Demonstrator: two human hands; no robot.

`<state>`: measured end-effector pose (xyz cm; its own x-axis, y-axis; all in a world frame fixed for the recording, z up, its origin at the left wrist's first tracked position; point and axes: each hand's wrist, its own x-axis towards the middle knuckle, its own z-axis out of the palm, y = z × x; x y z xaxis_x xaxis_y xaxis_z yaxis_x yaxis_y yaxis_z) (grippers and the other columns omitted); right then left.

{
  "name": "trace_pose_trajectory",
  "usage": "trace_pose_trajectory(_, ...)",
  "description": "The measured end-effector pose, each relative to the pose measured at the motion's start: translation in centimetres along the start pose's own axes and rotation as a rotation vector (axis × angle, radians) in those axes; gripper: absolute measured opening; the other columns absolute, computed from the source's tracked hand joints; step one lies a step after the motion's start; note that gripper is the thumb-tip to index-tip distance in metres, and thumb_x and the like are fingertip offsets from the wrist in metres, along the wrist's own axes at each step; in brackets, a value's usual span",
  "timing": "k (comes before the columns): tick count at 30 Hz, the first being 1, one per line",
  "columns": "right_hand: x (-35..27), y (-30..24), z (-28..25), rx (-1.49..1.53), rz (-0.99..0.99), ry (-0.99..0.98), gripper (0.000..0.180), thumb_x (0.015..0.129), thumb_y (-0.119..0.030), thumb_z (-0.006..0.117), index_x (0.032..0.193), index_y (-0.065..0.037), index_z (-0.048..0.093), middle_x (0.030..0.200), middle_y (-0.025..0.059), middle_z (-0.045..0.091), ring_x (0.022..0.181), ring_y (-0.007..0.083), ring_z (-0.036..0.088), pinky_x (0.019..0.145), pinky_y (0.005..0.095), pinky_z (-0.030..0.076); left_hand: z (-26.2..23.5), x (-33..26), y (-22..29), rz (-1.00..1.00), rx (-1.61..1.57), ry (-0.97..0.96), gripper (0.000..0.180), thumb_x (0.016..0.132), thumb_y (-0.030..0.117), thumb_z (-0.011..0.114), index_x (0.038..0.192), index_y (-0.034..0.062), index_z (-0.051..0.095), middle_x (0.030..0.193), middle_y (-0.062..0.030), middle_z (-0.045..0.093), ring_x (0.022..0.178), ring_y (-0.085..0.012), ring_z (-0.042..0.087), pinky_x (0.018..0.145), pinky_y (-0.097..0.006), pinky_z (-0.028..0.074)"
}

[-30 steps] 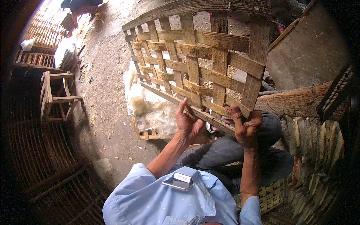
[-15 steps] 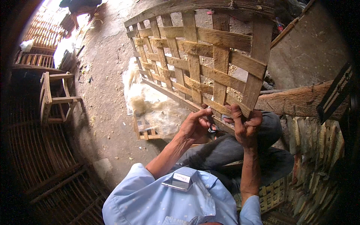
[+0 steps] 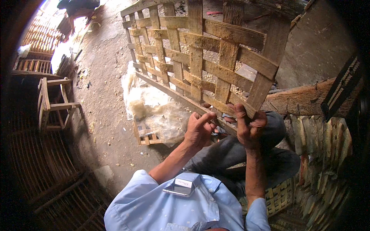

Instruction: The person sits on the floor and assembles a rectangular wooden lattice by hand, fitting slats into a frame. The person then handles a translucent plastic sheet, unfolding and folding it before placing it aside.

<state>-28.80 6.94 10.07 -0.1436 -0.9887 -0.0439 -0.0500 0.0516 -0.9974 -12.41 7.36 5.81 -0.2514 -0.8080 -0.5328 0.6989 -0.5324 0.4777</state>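
A woven panel of flat wooden slats [image 3: 194, 57] is tilted up in front of me, with thick bars along its edges and yellowish dust on the slats. My left hand [image 3: 200, 129] is closed in a pinch at the panel's lower bar; its fingertips are partly hidden. My right hand [image 3: 250, 125] grips the near right corner, thumb up against the slats and fingers curled around the edge. Below the panel's left part lies crumpled clear plastic sheeting [image 3: 154, 111], over a small slatted wooden piece [image 3: 148, 141].
A small wooden stool [image 3: 56, 104] stands at left beside dark slatted racks [image 3: 42, 165]. To the right are a thick wooden beam [image 3: 304, 98], a black strip-like object [image 3: 339, 88] and stacked slats [image 3: 323, 154]. A woven basket [image 3: 279, 198] sits by my right arm. Another person [image 3: 79, 9] is far left.
The panel has tipped a little and its far left end has shifted left and up. Both hands keep their hold near the lower right corner. The whole view has shifted slightly.
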Motion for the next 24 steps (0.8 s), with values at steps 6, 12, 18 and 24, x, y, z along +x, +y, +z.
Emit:
trace_pose_trajectory(6,0.1,-0.3,-0.1,-0.096,-0.016,-0.077,0.027,0.1,-0.016,0.061,0.1,0.01,0.069,0.095,0.0183,0.074,0.082,0.0212,0.074,0.068,0.0302,0.065,1.6,0.6,-1.7,-0.08,-0.153,0.001,0.023,0.088,0.012,0.066,0.105,0.001,0.056,0.092,-0.0068,0.064,0.075,-0.0155,0.063,0.07,-0.03,0.053)
trace_pose_trajectory(12,0.4,0.9,-0.2,-0.134,-0.11,-0.102,0.028,0.101,-0.016,0.06,0.097,0.011,0.07,0.092,0.0183,0.074,0.082,0.0225,0.074,0.068,0.031,0.065,-0.5,0.4,-1.7,-0.171,0.113,-0.081,0.022,0.091,0.018,0.064,0.106,0.0015,0.064,0.089,-0.0021,0.067,0.078,-0.0122,0.062,0.059,-0.027,0.047)
trace_pose_trajectory(18,0.1,0.0,0.5,0.106,0.017,0.015,0.028,0.1,-0.018,0.062,0.1,0.009,0.068,0.094,0.0171,0.072,0.084,0.024,0.074,0.064,0.0318,0.065,0.6,0.8,-0.4,0.02,-0.16,0.085,0.047,0.092,0.04,0.056,0.121,0.0028,0.056,0.105,-0.0099,0.066,0.091,-0.022,0.067,0.078,-0.033,0.057)
trace_pose_trajectory(24,0.9,-0.7,0.6,0.193,0.06,0.066,0.033,0.099,-0.025,0.063,0.102,0.007,0.07,0.092,0.0174,0.074,0.074,0.0224,0.074,0.061,0.0309,0.063,-1.4,2.7,2.1,0.07,-0.299,0.032,0.068,0.091,0.054,0.065,0.132,0.0024,0.051,0.119,-0.0127,0.063,0.117,-0.0271,0.059,0.105,-0.045,0.047)
